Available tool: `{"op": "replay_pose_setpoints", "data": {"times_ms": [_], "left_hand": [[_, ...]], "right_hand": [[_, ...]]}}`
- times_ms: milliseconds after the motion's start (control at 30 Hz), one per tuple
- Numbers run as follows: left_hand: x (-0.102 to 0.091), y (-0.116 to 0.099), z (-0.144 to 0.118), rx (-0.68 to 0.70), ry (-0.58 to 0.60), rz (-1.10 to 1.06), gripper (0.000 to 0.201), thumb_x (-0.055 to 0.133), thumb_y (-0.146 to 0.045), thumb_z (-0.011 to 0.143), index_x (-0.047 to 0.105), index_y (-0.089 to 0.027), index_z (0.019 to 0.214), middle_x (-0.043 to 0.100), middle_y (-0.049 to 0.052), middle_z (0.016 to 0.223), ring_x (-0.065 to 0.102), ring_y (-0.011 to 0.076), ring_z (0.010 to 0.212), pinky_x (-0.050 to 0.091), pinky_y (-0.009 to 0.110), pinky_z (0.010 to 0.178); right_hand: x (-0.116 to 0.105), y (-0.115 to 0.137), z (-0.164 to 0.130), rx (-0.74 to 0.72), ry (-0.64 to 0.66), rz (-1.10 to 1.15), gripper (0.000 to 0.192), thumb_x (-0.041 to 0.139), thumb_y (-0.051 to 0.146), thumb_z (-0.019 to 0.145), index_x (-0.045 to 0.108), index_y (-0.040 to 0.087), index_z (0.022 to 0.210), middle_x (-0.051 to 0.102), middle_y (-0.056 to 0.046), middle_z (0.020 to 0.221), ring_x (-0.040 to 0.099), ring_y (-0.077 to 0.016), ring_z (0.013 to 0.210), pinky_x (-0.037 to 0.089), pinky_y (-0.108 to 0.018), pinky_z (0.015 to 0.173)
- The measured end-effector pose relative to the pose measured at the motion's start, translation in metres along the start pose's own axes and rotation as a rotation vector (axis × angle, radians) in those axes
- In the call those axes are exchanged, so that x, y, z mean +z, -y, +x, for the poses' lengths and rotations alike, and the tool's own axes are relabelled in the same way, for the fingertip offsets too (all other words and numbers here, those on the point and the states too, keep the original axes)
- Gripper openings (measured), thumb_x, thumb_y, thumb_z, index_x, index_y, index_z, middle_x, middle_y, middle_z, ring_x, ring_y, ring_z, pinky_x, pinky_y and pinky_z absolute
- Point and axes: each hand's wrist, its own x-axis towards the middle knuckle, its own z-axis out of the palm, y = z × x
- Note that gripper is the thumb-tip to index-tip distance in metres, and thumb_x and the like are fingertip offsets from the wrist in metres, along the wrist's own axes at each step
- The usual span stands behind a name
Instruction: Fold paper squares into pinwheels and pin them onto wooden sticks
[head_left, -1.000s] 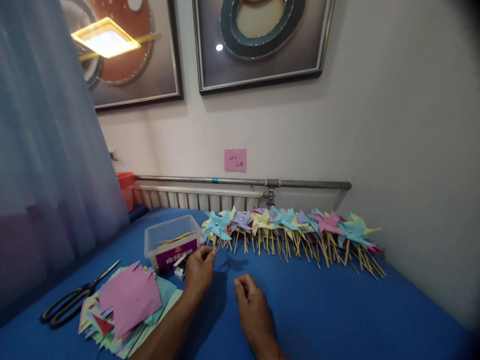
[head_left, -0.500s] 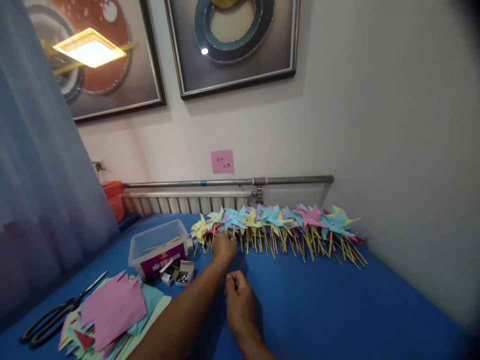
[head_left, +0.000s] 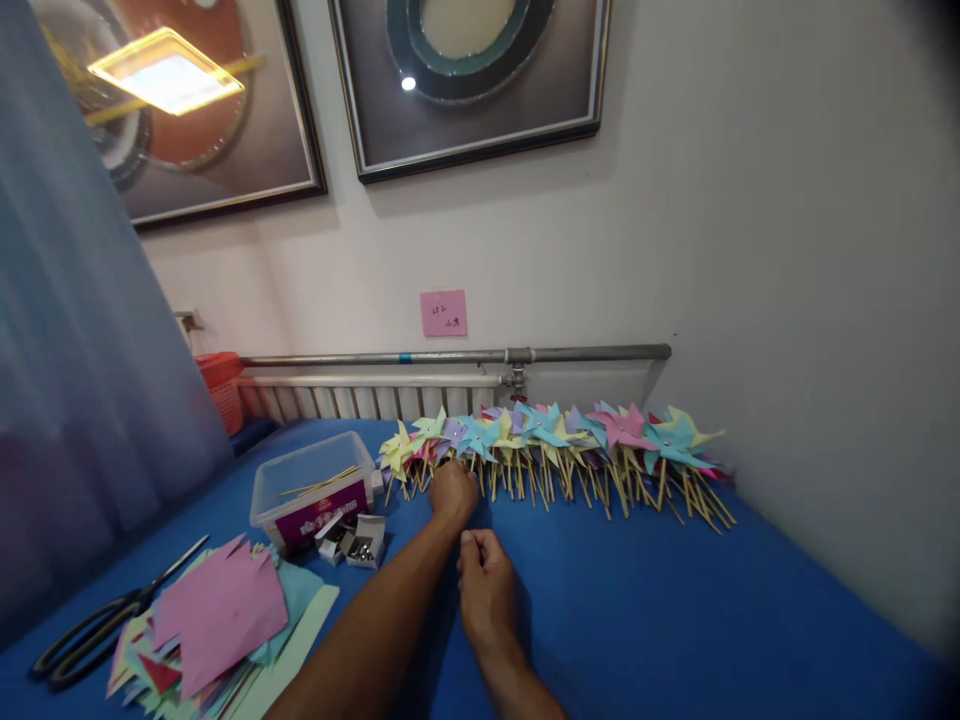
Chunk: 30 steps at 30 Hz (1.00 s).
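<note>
My left hand (head_left: pixel 452 490) reaches to the front of a long row of paper pinwheels (head_left: pixel 544 428) on wooden sticks. Its fingers are closed at the stick of a light blue pinwheel (head_left: pixel 478 437); the grip itself is partly hidden behind the hand. Nearer to me, my right hand (head_left: pixel 487 590) rests low over the blue table (head_left: pixel 637 620) with its fingers curled in and the thumb against them. Nothing shows in it. Yellow, pink, purple and blue pinwheels lie overlapping, heads toward the wall and sticks pointing at me.
At left stands a clear plastic tub (head_left: pixel 311 490) with a few sticks. Beside it are small open boxes (head_left: pixel 364 540) of metal pins. Cut paper sheets (head_left: pixel 225 620) and black scissors (head_left: pixel 112 625) lie front left. A pipe (head_left: pixel 592 353) and radiator (head_left: pixel 337 398) line the wall.
The light blue pinwheel has shifted slightly right, uncovering a purple one beside it. My left hand has stayed near the row. My right hand has moved slightly up and closed more.
</note>
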Motion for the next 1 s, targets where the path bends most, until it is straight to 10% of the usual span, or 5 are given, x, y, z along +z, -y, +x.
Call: {"op": "replay_pose_setpoints", "data": {"times_ms": [367,633,1000], "left_hand": [[-0.082,0.089,-0.027,0.152,0.056,0.413,0.033,0.042,-0.013,0.093,0.073,-0.013,0.106,0.072,0.021,0.111,0.068,0.0299,0.106,0.049,0.036,0.088],[-0.074,0.101,-0.032,0.356,0.160,0.389,0.034,0.047,-0.028,0.096,0.068,-0.016,0.119,0.069,0.018,0.125,0.062,0.0291,0.120,0.044,0.034,0.100],[-0.088,0.125,-0.016,0.113,0.106,0.274,0.044,0.037,-0.045,0.100,0.066,-0.016,0.114,0.073,0.017,0.118,0.067,0.0298,0.113,0.047,0.035,0.092]], "right_hand": [[0.002,0.016,-0.009,-0.017,0.066,-0.020,0.029,0.043,0.048,0.089,0.051,0.027,0.070,0.053,0.003,0.060,0.049,-0.0168,0.055,0.037,-0.027,0.054],[0.003,0.015,-0.018,-0.068,0.163,-0.084,0.028,0.045,0.046,0.091,0.054,0.026,0.073,0.054,0.004,0.061,0.048,-0.0165,0.055,0.037,-0.027,0.056],[0.004,0.010,-0.013,0.023,0.194,-0.045,0.029,0.046,0.048,0.090,0.052,0.026,0.073,0.050,0.004,0.059,0.048,-0.0155,0.053,0.037,-0.025,0.052]]}}
